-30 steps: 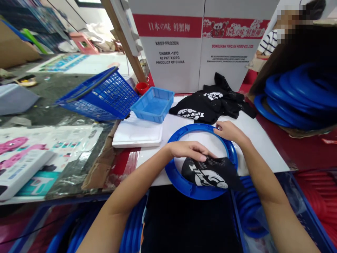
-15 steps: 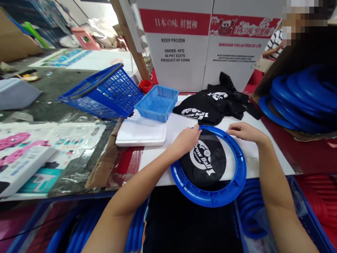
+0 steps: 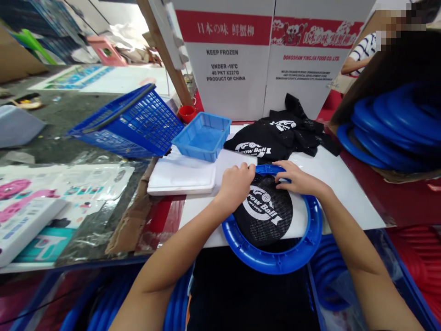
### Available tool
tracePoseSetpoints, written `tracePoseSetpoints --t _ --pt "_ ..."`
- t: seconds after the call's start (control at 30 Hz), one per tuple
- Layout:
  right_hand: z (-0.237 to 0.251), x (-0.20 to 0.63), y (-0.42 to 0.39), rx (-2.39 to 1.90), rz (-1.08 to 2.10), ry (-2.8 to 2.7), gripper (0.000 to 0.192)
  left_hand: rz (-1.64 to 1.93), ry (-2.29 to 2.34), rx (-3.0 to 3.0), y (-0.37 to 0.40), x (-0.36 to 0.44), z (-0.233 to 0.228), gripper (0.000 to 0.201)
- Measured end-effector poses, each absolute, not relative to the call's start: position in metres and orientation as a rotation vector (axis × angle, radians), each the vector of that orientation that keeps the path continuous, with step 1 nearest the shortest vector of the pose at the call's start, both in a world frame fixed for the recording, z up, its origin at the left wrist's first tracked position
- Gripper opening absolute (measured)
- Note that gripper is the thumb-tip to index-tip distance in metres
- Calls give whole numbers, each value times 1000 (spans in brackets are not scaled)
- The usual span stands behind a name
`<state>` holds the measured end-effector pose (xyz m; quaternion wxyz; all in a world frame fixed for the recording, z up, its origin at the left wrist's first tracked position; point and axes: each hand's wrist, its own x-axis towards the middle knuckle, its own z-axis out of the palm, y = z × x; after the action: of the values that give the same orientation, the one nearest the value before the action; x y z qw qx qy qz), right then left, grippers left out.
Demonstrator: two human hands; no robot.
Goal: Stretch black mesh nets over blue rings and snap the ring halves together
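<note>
A blue plastic ring (image 3: 310, 239) lies flat on the white table (image 3: 344, 184), its near edge over the table's front. A black mesh cloth (image 3: 265, 214) with a white "Throw Ball" logo is spread inside the ring's left half. My left hand (image 3: 236, 184) is closed over the cloth's edge at the ring's upper left rim. My right hand (image 3: 296, 179) presses the cloth's top edge against the ring's far rim, fingers pinching it.
A heap of the same black cloths (image 3: 279, 135) lies behind the ring. A small blue tray (image 3: 203, 135), a tilted blue basket (image 3: 131, 122) and a white board (image 3: 182, 177) sit to the left. Blue rings (image 3: 389, 124) are stacked at right; cardboard boxes (image 3: 227, 59) stand behind.
The cloth went from bunched at the ring's near edge to spread flat inside it. Both hands moved to the ring's far rim, the right hand coming left onto the cloth's edge.
</note>
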<state>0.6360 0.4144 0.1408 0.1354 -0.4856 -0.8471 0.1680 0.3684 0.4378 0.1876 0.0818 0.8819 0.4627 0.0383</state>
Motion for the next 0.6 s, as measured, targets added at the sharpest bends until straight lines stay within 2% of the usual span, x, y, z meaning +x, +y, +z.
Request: tracePoseSetpoints --t 0.07,0.17,0.33,0.47,0.6 --pt "141 638 415 -1452 510 -2436 14 88 1366 2679 438 364 192 25" --pt "142 644 415 -1500 558 -2404 14 43 1244 2623 439 353 196 9" --pt "142 650 415 -1562 634 -2394 14 -255 658 2511 430 349 195 35" --pt "143 644 416 -1543 633 -2390 9 -512 514 2566 412 367 191 31" --pt "144 640 414 -1497 600 -2386 13 -513 419 2593 397 382 186 31"
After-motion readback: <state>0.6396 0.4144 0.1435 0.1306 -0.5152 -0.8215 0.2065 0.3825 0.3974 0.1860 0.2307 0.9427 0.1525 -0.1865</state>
